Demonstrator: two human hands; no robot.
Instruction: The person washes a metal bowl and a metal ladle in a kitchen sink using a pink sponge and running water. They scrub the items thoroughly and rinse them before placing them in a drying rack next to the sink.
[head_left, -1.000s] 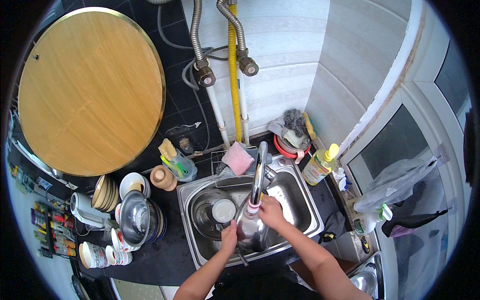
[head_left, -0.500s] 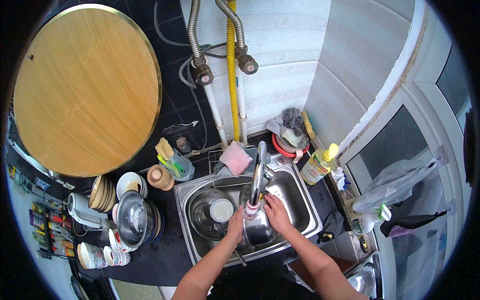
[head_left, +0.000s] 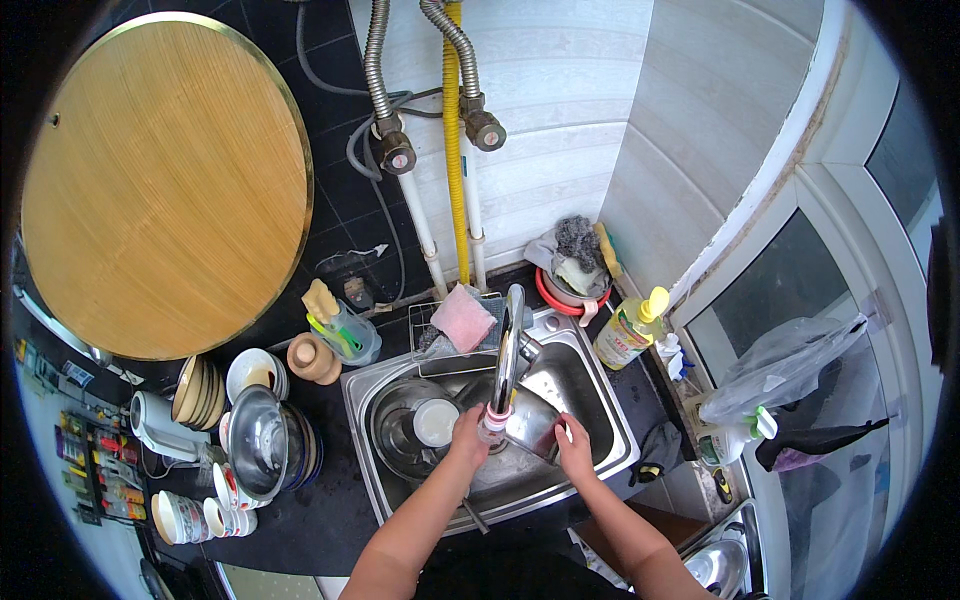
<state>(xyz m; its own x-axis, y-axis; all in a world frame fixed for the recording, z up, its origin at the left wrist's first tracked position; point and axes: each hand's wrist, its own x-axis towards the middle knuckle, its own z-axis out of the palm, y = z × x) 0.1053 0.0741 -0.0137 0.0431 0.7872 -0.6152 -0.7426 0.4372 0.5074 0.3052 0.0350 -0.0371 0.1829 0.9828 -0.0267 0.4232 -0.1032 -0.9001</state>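
Note:
In the sink (head_left: 628, 440), a shiny steel bowl (head_left: 533, 418) is tilted beneath the curved tap (head_left: 509, 350). My right hand (head_left: 574, 452) pinches its right rim, thumb uppermost. My left hand (head_left: 467, 441) is closed at the bowl's left side, beside the tap's pink-ringed spout (head_left: 495, 420); its fingertips are partly hidden. The spout covers part of the bowl. Left of my left hand, a larger steel pot (head_left: 385, 440) stands in the sink with a small white bowl (head_left: 436, 423) in it, its handle (head_left: 476, 517) pointing toward me.
Behind the sink sits a wire rack (head_left: 420, 330) with a pink cloth (head_left: 463, 318). A yellow dish soap bottle (head_left: 630, 330) stands at the right. Stacked bowls (head_left: 182, 517) and a steel basin (head_left: 262, 440) crowd the left counter. A round wooden board (head_left: 165, 190) leans at the wall.
The steel bowl has been tilted up and turned under the tap. My right hand has moved down and slightly right with its rim; my left hand has shifted slightly left and up.

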